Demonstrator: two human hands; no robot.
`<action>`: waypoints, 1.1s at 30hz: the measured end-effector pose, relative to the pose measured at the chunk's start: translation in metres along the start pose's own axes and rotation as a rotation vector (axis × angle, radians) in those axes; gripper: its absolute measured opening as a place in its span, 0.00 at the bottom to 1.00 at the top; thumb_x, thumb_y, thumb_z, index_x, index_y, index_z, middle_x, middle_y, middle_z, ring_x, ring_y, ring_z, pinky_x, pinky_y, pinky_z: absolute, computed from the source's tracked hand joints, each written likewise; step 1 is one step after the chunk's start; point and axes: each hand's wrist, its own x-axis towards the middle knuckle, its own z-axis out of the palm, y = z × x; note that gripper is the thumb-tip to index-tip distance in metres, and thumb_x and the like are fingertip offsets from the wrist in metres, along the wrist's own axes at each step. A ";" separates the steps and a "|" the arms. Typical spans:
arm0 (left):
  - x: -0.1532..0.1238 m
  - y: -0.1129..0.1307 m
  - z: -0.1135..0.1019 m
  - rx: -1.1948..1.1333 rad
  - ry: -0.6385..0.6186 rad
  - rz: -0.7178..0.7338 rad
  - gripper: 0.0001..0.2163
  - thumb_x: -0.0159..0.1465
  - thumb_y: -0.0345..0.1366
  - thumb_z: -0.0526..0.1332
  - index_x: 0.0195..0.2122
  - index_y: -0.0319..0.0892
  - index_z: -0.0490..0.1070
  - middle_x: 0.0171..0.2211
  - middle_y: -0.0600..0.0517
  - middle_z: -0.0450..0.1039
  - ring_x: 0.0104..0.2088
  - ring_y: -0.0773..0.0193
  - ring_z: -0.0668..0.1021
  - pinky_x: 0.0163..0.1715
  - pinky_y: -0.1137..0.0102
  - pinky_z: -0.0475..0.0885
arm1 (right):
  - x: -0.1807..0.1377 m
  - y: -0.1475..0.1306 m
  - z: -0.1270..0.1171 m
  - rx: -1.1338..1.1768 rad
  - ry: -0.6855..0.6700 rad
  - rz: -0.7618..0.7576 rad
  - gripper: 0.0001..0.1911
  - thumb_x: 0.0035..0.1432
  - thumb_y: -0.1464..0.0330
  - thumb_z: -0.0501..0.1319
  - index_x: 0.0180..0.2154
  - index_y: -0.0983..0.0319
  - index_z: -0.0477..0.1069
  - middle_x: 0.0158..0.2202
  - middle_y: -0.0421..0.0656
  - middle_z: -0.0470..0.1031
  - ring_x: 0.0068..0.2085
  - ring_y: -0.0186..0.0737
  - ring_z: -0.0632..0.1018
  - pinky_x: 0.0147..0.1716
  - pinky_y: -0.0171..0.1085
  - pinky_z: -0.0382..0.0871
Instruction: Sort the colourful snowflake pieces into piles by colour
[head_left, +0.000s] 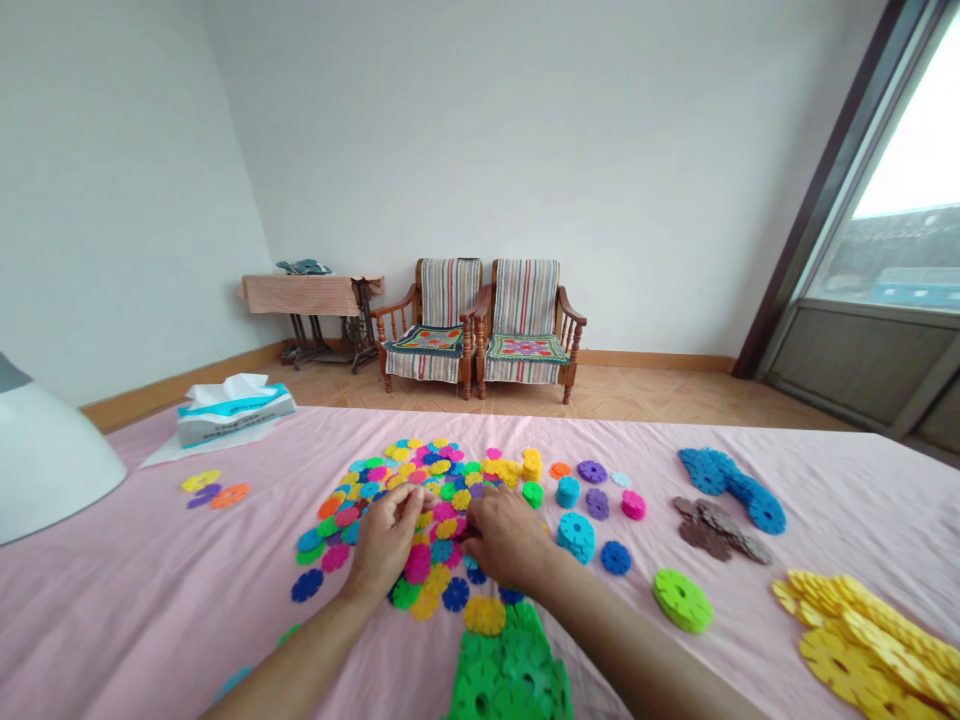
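Note:
A spread of small coloured plastic snowflake discs (405, 470) lies on the pink tablecloth (150, 600). My left hand (386, 540) rests on the heap with fingers curled, pinching at discs near its fingertips. My right hand (506, 535) lies knuckles up on the heap's right side, fingers curled down onto the discs. What each hand grips is hidden under the fingers. A green built piece of joined discs (510, 670) stands just in front of my arms.
Sorted stacks sit to the right: blue discs (731, 480), brown discs (709, 530), a green stack (681, 598), yellow discs (870, 640). A tissue box (232, 408) and a white curved object (45, 460) are at left. Two wooden chairs (480, 330) stand by the far wall.

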 end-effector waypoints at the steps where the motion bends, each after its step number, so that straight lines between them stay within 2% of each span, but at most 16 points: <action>1: 0.000 0.001 0.000 0.001 0.000 -0.001 0.17 0.57 0.51 0.59 0.26 0.41 0.75 0.29 0.46 0.82 0.32 0.53 0.82 0.36 0.62 0.77 | 0.002 -0.001 0.000 -0.011 -0.007 0.001 0.10 0.55 0.66 0.64 0.36 0.65 0.77 0.40 0.51 0.77 0.45 0.50 0.75 0.43 0.43 0.67; 7: 0.000 0.001 0.000 0.004 -0.002 -0.009 0.16 0.57 0.50 0.59 0.25 0.42 0.75 0.29 0.46 0.82 0.32 0.53 0.82 0.36 0.62 0.77 | 0.008 -0.006 0.003 -0.068 -0.079 0.000 0.11 0.62 0.63 0.61 0.43 0.64 0.72 0.45 0.44 0.75 0.46 0.43 0.76 0.45 0.47 0.70; 12: 0.000 -0.002 0.000 0.012 -0.002 -0.012 0.16 0.57 0.50 0.59 0.26 0.42 0.75 0.29 0.46 0.82 0.33 0.53 0.82 0.35 0.63 0.77 | 0.010 -0.007 0.000 -0.061 -0.153 0.000 0.13 0.63 0.64 0.60 0.47 0.63 0.70 0.48 0.45 0.73 0.46 0.43 0.76 0.44 0.47 0.72; 21: 0.000 0.001 0.000 0.027 0.009 -0.002 0.16 0.57 0.50 0.58 0.25 0.42 0.75 0.28 0.47 0.81 0.32 0.53 0.81 0.36 0.63 0.75 | 0.012 0.004 -0.003 0.045 -0.297 -0.088 0.11 0.63 0.64 0.60 0.45 0.63 0.71 0.45 0.43 0.75 0.42 0.40 0.77 0.41 0.44 0.73; 30: 0.001 0.000 0.000 0.025 0.009 0.002 0.16 0.56 0.50 0.59 0.26 0.42 0.75 0.27 0.48 0.81 0.32 0.53 0.82 0.37 0.62 0.76 | 0.010 -0.007 -0.006 0.055 -0.241 -0.115 0.09 0.61 0.65 0.62 0.41 0.64 0.72 0.41 0.43 0.76 0.44 0.41 0.77 0.43 0.45 0.72; 33: 0.001 -0.002 0.000 0.030 0.006 0.004 0.15 0.57 0.49 0.59 0.26 0.42 0.76 0.28 0.47 0.81 0.32 0.53 0.82 0.37 0.62 0.76 | 0.011 -0.005 -0.008 0.085 -0.247 -0.106 0.10 0.61 0.65 0.62 0.41 0.64 0.72 0.41 0.42 0.76 0.41 0.40 0.78 0.41 0.44 0.73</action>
